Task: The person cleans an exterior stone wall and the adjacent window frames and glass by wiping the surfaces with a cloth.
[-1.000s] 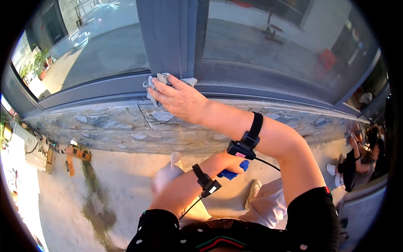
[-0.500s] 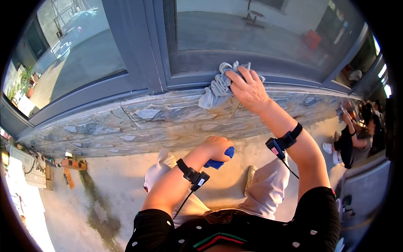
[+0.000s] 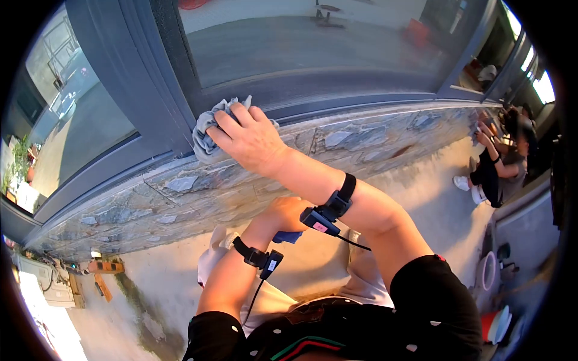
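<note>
Along the window frame's (image 3: 355, 87) lower edge: grey cloth (image 3: 208, 133), right grip (image 3: 253, 141) clamped on it; left grip (image 3: 286, 213) closed round blue cloth (image 3: 288, 237). Possible snag: loose folds dragged across stonework (image 3: 355, 137).

Nothing is legible: the pink label (image 3: 320, 227) and white label (image 3: 272, 265) on the forearm boxes (image 3: 312, 216) are too small.

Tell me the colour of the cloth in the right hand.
The cloth is light grey, best seen in the head view.

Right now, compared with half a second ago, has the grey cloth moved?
Yes: the grey cloth under the right hand has moved left toward the upright window post and is now just right of its foot.
</note>
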### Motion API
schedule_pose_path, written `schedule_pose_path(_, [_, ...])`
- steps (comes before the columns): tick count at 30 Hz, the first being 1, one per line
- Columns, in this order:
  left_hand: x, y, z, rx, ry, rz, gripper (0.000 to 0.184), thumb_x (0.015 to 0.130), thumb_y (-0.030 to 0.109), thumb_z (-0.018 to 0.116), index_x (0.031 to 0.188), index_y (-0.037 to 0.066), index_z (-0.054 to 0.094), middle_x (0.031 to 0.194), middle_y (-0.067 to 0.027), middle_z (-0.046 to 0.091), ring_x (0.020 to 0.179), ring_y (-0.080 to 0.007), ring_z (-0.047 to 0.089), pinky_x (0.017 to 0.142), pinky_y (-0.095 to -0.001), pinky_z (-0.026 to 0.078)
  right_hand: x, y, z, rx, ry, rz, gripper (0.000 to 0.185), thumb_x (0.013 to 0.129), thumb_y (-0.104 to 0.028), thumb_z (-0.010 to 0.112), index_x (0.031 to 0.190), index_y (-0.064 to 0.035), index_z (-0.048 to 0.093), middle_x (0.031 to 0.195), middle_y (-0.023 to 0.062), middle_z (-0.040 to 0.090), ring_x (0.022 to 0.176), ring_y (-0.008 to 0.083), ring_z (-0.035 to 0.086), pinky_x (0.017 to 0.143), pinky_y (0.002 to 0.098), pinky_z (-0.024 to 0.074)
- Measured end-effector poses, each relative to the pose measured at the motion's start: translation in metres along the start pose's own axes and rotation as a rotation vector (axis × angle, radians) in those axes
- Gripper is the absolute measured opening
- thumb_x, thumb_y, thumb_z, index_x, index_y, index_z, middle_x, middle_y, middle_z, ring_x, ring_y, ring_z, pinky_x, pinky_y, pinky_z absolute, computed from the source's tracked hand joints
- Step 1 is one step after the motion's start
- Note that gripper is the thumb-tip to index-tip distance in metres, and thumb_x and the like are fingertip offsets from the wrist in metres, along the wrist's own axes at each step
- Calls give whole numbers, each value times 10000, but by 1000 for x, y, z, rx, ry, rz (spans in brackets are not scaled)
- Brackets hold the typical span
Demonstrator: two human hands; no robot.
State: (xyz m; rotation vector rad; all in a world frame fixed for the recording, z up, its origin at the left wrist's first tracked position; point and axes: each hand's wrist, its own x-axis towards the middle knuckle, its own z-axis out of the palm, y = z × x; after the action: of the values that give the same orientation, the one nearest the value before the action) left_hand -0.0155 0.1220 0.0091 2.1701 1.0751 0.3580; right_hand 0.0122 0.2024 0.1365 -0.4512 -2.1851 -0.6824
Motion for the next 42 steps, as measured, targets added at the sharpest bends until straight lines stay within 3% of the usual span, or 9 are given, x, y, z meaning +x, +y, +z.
schedule_pose_path(6, [4,-14,13,176,-22,-54,486,728,402,705,1124,125,657,1015,-162,656,948,-358,642,819,-447,507,-46,68,-36,-38,-139,133,253,765,-154,623,1013,-126,667,1056,26,566,979,250,536,776,372,465])
schedule_pose_path(9, [5,-8,10,190,-67,-73,496,726,400,698,1138,128,651,1026,-158,655,961,-359,641,828,-443,511,-88,117,-69,-114,-236,362,428,683,-103,733,1106,-118,666,1172,46,572,1063,287,532,889,412,482])
schedule_pose_path(15, [8,-2,10,184,-178,-109,531,728,412,702,1177,134,642,1080,-138,661,1011,-342,641,851,-422,516,-138,189,-108,-200,-333,686,415,715,-56,690,1129,-73,666,1205,88,590,1116,347,542,935,402,486])
schedule_pose_path(20, [7,4,2,128,-167,-130,536,738,413,705,1188,130,637,1092,-138,662,1021,-333,640,857,-415,514,-145,180,-119,39,165,1012,399,733,-79,682,1127,-24,656,1192,155,597,1102,370,573,948,399,469])
schedule_pose_path(24, [6,1,5,139,-137,-99,529,741,399,707,1190,127,637,1090,-140,664,1019,-333,640,858,-415,514,-103,108,-95,-108,188,602,421,683,-45,679,1102,-73,654,1252,144,556,1146,388,498,959,459,442])
schedule_pose_path(27, [9,2,4,163,-106,-77,523,740,378,714,1192,126,637,1092,-143,665,1026,-335,638,866,-413,513,-85,51,-51,71,-106,406,499,636,-93,711,1131,-119,650,1336,129,498,1277,392,417,1006,510,365])
schedule_pose_path(30, [10,3,-1,95,-63,-74,511,729,382,701,1171,134,641,1081,-145,661,1033,-336,633,879,-436,502,-91,22,-29,90,-103,467,516,634,-135,726,1144,-110,647,1384,149,451,1301,411,408,999,582,379])
schedule_pose_path(36, [11,-2,0,126,-140,-171,558,727,351,726,1211,93,626,1130,-154,661,1034,-340,639,890,-412,510,-109,60,-37,107,-151,231,445,674,-81,701,1116,-108,655,1272,118,524,1207,354,474,971,454,470])
schedule_pose_path(42, [12,-7,3,121,-85,-139,531,728,396,705,1186,135,641,1101,-143,665,1036,-342,635,874,-432,512,-141,124,-95,-74,-474,584,481,698,-5,726,1167,-65,637,1278,148,530,1208,371,489,998,427,466])
